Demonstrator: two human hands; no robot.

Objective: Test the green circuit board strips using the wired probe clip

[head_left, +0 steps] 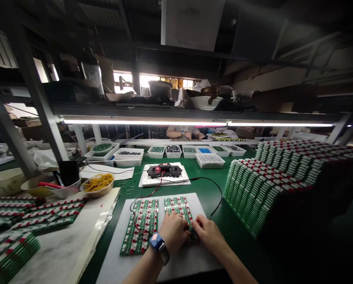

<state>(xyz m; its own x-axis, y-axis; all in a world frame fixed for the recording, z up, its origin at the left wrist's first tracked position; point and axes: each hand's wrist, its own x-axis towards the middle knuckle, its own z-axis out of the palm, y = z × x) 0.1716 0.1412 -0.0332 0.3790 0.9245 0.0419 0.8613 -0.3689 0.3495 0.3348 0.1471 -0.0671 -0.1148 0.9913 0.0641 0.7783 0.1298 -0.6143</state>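
Two green circuit board panels with rows of white and red parts lie side by side on a pale sheet point(111, 258). The left panel point(145, 217) is fully laid out beside my left wrist. My left hand point(174, 230) rests over the right panel point(176, 203), fingers curled down and covering its lower part. At that panel's right edge my right hand point(207, 232) has thumb and fingers pinched together. What lies between the fingertips of either hand is hidden. A blue wrist strap point(156, 240) with a metal band sits on my left wrist.
A black device point(164, 170) with a red light and wires stands on a white board. Behind are white trays of small parts point(210, 159). Tall board stacks point(253, 189) rise at right; yellow rubber bands point(98, 182) fill a bowl at left. A co-worker's hands point(186, 135) show beyond.
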